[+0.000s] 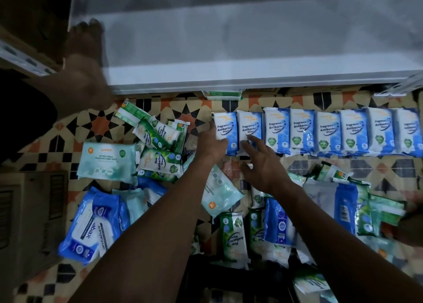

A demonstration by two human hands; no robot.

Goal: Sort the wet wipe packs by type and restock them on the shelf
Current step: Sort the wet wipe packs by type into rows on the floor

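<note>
A row of several blue-and-white "Fragrance Free Antibacterial" wipe packs (329, 131) stands side by side on the patterned floor, below the white shelf (229, 51). My left hand (210, 142) grips the left edge of the leftmost blue pack (226, 124). My right hand (263, 165) has its fingers spread, fingertips touching the bottom of the second blue pack (249, 126). Green "Pine" packs (160, 160) lie jumbled to the left. A pale teal Guardian pack (105, 160) and dark blue Antabax packs (91, 227) lie further left.
A mixed heap of green, blue and teal packs (364, 211) covers the floor at lower right. One green pack (223, 95) pokes out under the shelf's front edge. A blurred bare foot (87, 58) is at upper left. A cardboard box (27, 211) stands at the left edge.
</note>
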